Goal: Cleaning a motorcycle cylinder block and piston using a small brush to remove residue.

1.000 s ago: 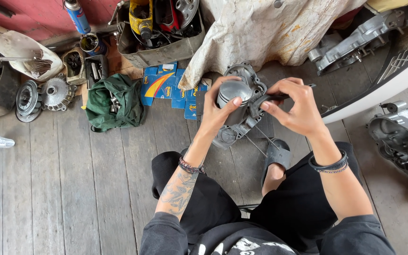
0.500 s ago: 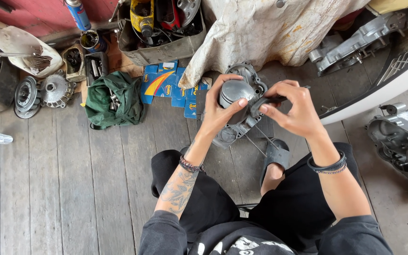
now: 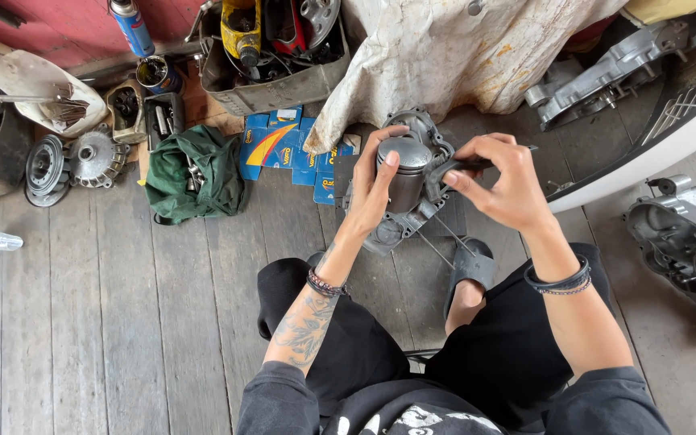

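Note:
I sit on a wooden plank floor with my knees apart. My left hand (image 3: 374,189) grips a grey metal piston (image 3: 405,173), fingers wrapped around its side. My right hand (image 3: 499,181) pinches a thin dark tool (image 3: 470,164) against the piston's right side. Just below and behind the piston lies a grey engine case (image 3: 412,217) on the floor, with thin studs sticking out toward my foot in a grey sandal (image 3: 470,270).
A green cloth bag (image 3: 191,173) and blue boxes (image 3: 271,145) lie at left. A metal crate of parts (image 3: 271,80) stands at the back, a stained cloth (image 3: 453,56) beside it. Engine cases (image 3: 686,234) lie at right, round metal parts (image 3: 70,161) at far left.
Both hands stay on the piston. My right hand has shifted slightly along the tool at the piston's side; the view has barely moved.

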